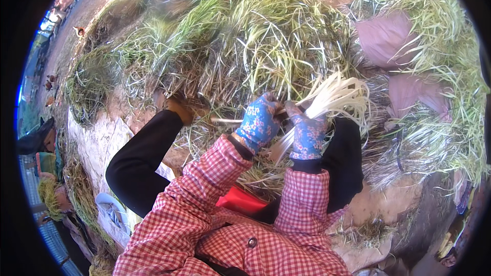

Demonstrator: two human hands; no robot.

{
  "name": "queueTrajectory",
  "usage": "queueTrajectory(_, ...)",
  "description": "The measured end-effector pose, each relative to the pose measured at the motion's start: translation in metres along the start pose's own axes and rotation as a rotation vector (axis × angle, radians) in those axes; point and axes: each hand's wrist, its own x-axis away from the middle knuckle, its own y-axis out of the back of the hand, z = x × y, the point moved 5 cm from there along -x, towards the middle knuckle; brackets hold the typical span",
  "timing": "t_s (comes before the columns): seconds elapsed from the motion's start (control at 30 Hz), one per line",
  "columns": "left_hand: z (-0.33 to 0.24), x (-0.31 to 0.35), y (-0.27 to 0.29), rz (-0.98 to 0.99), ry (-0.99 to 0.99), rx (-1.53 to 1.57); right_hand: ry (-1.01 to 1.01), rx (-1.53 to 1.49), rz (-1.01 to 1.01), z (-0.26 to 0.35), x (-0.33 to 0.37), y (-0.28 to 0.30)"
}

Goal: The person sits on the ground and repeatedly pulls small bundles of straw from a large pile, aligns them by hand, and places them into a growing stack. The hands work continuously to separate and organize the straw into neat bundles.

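Observation:
Both hands wear blue flowered gloves and meet in front of my body. My right hand [308,134] is closed around a bunch of pale, whitish-green leafy stalks [335,96]. The leaves fan out to the upper right, and the lower stems [283,146] come out below the hand. Close beside it, my left hand [258,121] has its fingers pinched together near the bunch. A thin pale stalk [225,120] sticks out to the left of that hand and seems gripped in it. The fingertips are partly hidden.
A wide heap of loose green stalks [276,36] lies just ahead. More pale-green leaves [424,15] cover the right side around a mauve cloth [387,39]. My bent legs in black trousers [140,161] flank my arms. Something red [240,200] lies between them.

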Motion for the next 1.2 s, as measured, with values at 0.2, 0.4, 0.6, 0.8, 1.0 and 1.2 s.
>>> queueTrajectory(0.2, 0.159, 0.063, 0.012, -0.185, 0.774, 0.876, -0.041, -0.261, -0.277, 0.026, -0.005, 0.029)
queueTrajectory(0.4, 0.283, 0.056, 0.111, -0.66, 0.842, 1.234, -0.051, -0.488, -0.37, 0.032, -0.008, 0.049)
queueTrajectory(0.6, 0.198, 0.009, 0.18, 0.409, 0.628, -0.863, -0.06, -0.453, -0.296, 0.025, -0.007, 0.036)
queueTrajectory(0.8, 0.076, -0.002, 0.075, 0.378, -0.11, 0.054, -0.043, -0.486, -0.184, 0.021, -0.01, 0.026)
queueTrajectory(1.0, 0.061, 0.041, 0.038, -0.165, 0.427, 1.281, -0.046, -0.489, -0.134, 0.019, -0.01, 0.026)
queueTrajectory(1.2, 0.002, 0.024, -0.029, -0.265, 0.103, 1.021, -0.072, -0.448, -0.188, 0.006, -0.014, 0.015)
